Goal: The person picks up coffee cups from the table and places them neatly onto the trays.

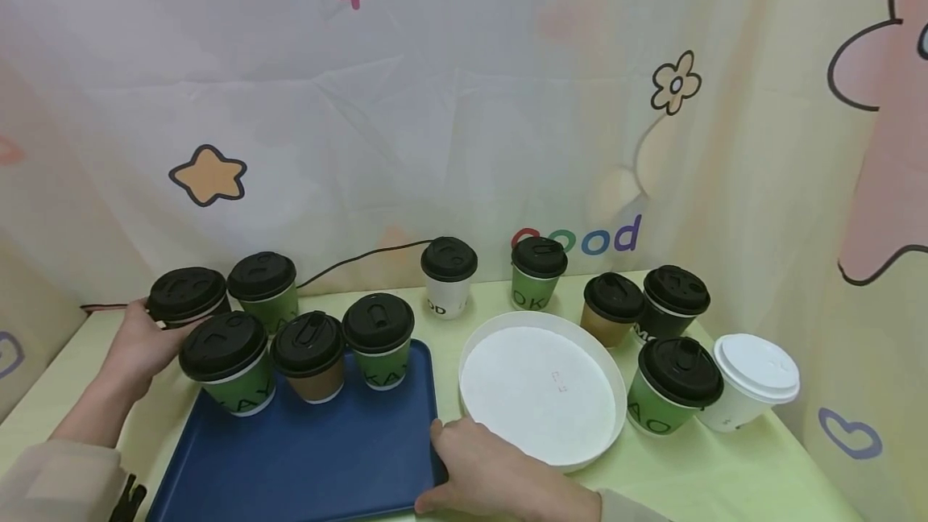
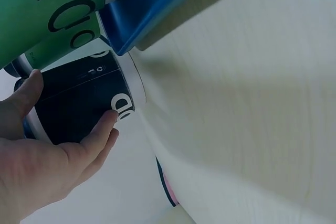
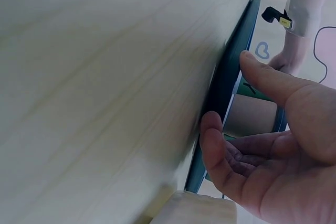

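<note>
In the head view my left hand (image 1: 143, 349) grips a black paper cup (image 2: 79, 98) with a black lid, at the back left beside the tray corner. The left wrist view has the thumb on one side of this cup and the fingers along the other. My right hand (image 1: 500, 470) holds the right rim of a blue tray (image 1: 312, 457), its thumb at the rim and fingers curled at the outer side. Along the tray's back part stand a large green cup (image 1: 239, 385), a brown cup (image 1: 316, 383) and another green cup (image 1: 383, 365). A further green cup (image 1: 271, 308) stands behind them.
Right of the tray lies a round white dish (image 1: 471, 345). Behind it stand a white cup (image 1: 448, 296) and a green cup (image 1: 532, 288). Several lidded cups cluster at the right, including a white-lidded one (image 1: 754, 369). A thin black cable (image 1: 362, 258) runs along the back curtain.
</note>
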The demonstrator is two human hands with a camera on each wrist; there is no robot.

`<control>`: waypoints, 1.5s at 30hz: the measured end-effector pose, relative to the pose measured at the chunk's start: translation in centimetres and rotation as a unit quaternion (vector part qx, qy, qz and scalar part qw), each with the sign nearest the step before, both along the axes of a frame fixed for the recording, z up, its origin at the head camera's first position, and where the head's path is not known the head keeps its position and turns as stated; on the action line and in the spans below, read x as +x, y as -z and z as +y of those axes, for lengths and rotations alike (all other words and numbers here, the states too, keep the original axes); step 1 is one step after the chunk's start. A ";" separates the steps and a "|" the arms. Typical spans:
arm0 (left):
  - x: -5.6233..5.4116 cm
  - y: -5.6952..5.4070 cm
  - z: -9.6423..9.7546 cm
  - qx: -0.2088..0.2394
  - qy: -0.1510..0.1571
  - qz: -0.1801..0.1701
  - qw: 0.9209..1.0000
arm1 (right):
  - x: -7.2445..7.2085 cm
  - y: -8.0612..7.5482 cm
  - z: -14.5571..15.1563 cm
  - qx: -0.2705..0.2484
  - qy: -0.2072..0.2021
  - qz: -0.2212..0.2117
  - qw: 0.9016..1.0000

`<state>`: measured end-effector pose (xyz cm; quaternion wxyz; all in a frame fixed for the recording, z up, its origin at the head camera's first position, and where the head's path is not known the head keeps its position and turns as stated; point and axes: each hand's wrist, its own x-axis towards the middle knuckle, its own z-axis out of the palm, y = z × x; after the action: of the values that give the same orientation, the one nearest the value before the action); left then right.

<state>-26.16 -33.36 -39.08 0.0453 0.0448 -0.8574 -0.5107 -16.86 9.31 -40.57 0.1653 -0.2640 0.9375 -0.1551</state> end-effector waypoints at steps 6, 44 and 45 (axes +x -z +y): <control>0.2 0.4 -0.5 -0.007 -0.006 0.022 1.000 | -0.1 0.0 0.0 0.003 -0.001 0.000 1.000; 9.4 0.0 -2.9 -0.082 -0.094 0.008 0.992 | -0.2 0.3 -0.1 -0.004 -0.002 -0.014 1.000; 9.6 0.1 -2.9 -0.082 -0.100 0.015 0.991 | -0.2 0.4 0.0 -0.006 -0.001 -0.014 1.000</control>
<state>-16.51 -36.26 -39.19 0.1122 0.1191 -0.8867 -0.4324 -17.08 9.27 -40.94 0.1774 -0.2637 0.9338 -0.1643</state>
